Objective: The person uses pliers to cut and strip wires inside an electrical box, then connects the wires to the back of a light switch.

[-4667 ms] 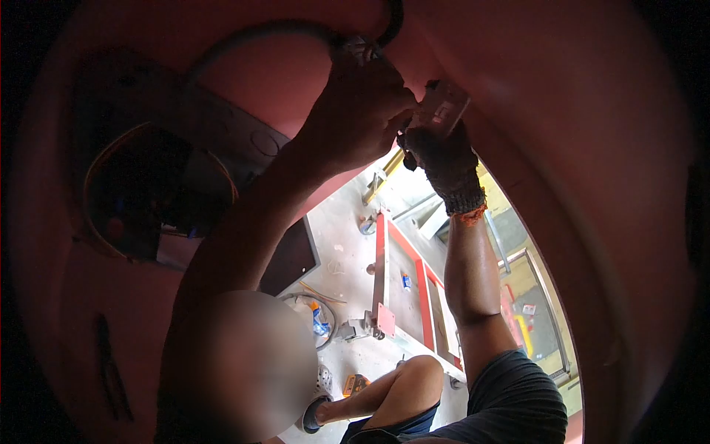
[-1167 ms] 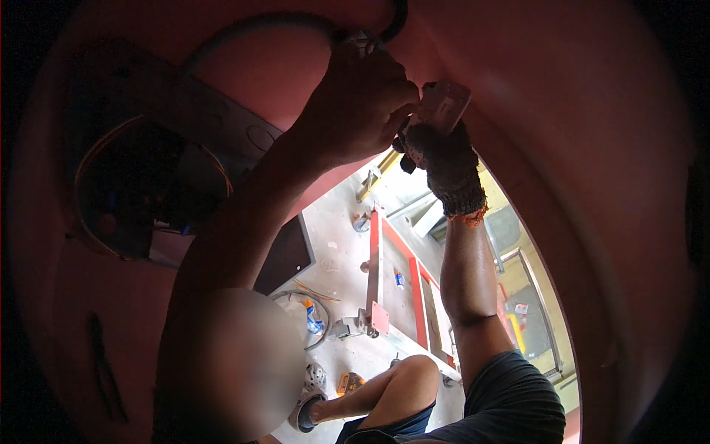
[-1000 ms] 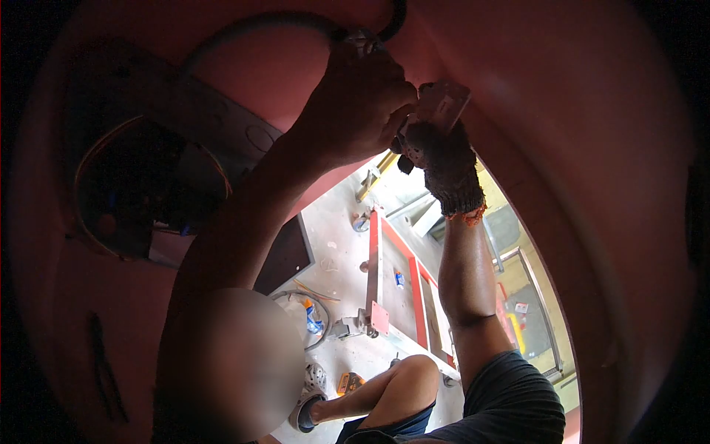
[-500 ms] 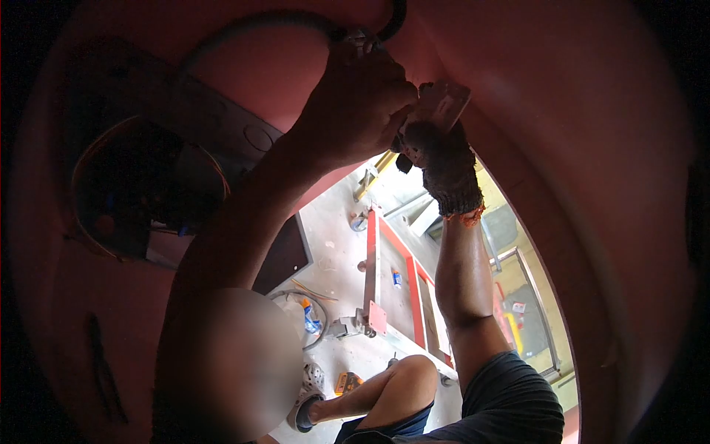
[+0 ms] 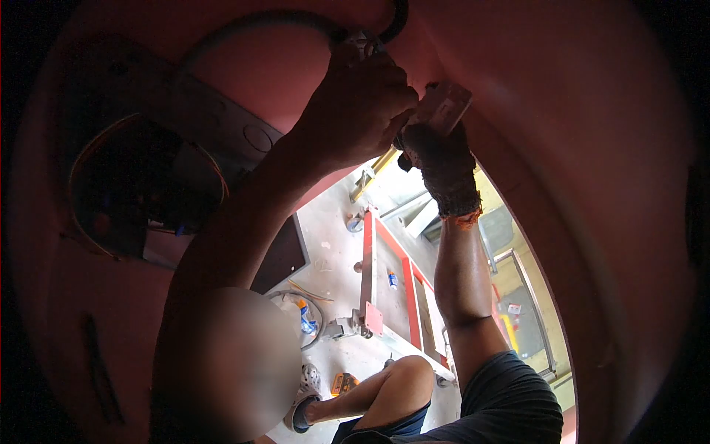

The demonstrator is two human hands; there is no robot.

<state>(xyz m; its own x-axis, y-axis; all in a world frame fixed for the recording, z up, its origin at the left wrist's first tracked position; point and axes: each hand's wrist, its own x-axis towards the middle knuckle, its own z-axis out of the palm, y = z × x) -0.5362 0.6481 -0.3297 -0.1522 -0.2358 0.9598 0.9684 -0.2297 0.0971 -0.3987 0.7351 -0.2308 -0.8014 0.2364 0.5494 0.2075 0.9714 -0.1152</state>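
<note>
My left hand [image 5: 359,111] is bare and closed, its fingers curled at the top centre. Just beyond its knuckles is a small metal fitting [image 5: 362,43], where a dark corrugated hose [image 5: 259,20] ends; shadow hides exactly how the fingers grip it. On my right hand [image 5: 440,159] is a dark knitted glove with an orange cuff edge. It is closed on a flat rectangular piece [image 5: 445,105], which sticks up past the fingers close beside my left hand. What that piece is cannot be made out.
Reddish walls [image 5: 562,111] curve closely around both arms. At left, a dark panel [image 5: 222,111] carries loose thin wires [image 5: 78,177]. Through the opening below show a red-and-white frame [image 5: 367,266], a blue can [image 5: 393,280], an orange item [image 5: 343,383], and a person's bent leg [image 5: 399,385].
The flat piece in my right hand has tilted slightly and shows a little more above the glove. My left hand keeps almost the same place. The view has shifted slightly.
</note>
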